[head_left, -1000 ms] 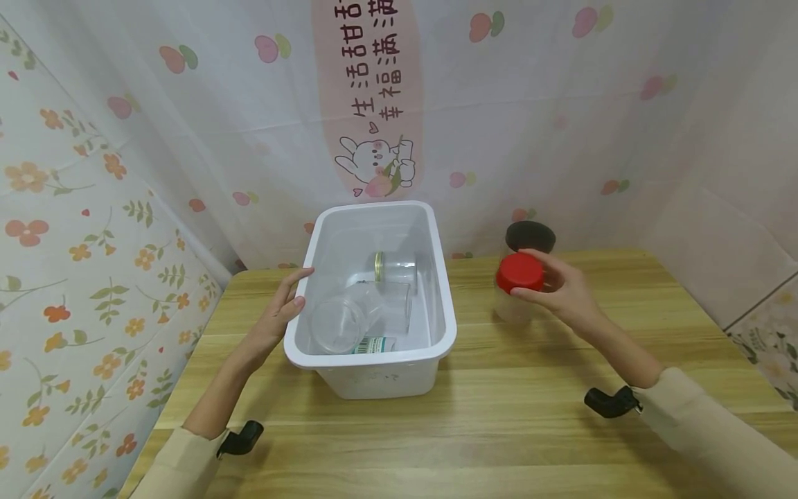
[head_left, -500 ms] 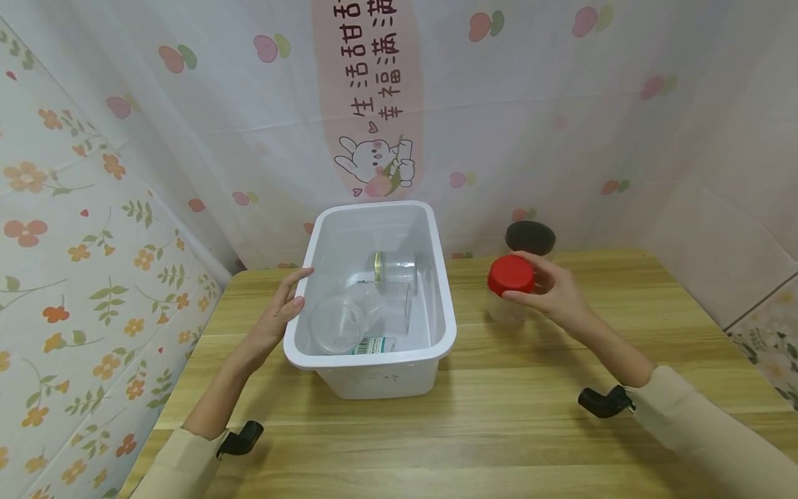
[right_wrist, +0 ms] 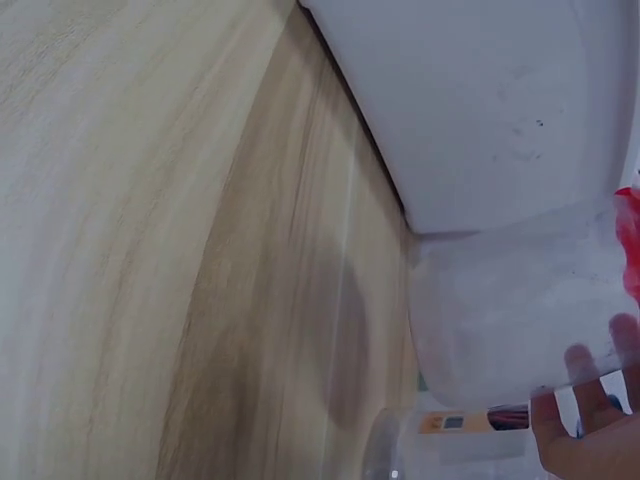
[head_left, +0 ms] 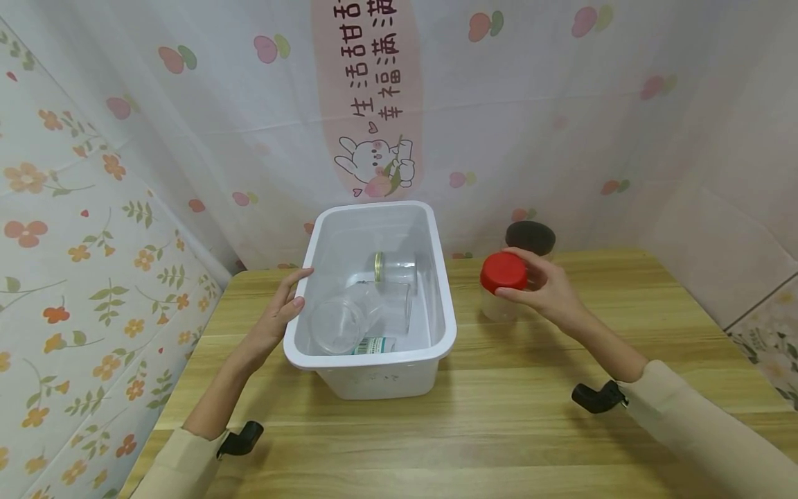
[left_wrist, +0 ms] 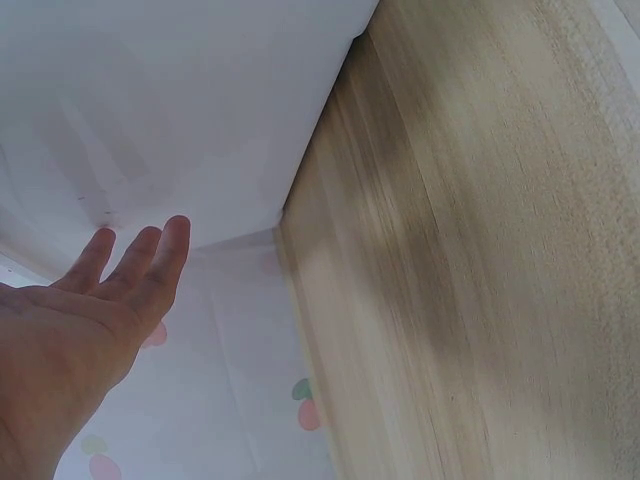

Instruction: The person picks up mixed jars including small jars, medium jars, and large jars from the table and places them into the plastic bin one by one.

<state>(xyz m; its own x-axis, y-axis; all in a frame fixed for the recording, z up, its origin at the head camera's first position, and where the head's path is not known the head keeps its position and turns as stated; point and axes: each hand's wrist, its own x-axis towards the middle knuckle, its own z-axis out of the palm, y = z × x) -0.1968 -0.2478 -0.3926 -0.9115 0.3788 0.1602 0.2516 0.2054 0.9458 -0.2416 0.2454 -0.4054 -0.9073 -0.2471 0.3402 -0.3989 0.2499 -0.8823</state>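
My right hand (head_left: 556, 296) grips a clear plastic jar with a red screw lid (head_left: 503, 272), fingers and thumb around its upper part. In the right wrist view the jar's cloudy body (right_wrist: 515, 310) shows, with fingertips against it. It is upright, close over the table, to the right of a white plastic bin (head_left: 373, 361). My left hand (head_left: 273, 322) rests at the bin's left rim, thumb near the top edge. In the left wrist view its nearly straight fingers (left_wrist: 165, 262) lie along the bin's outer wall. Inside the bin lie several clear containers, one a jar with a gold lid (head_left: 378, 267).
A jar with a black lid (head_left: 530, 237) stands behind my right hand, near the table's back edge. The wooden table (head_left: 474, 443) runs back to a printed curtain (head_left: 262, 125). Another patterned cloth (head_left: 93, 277) hangs at the left.
My right hand has moved the red-lidded jar leftward, away from the black-lidded jar and closer to the bin. My left hand and the bin have stayed in place.
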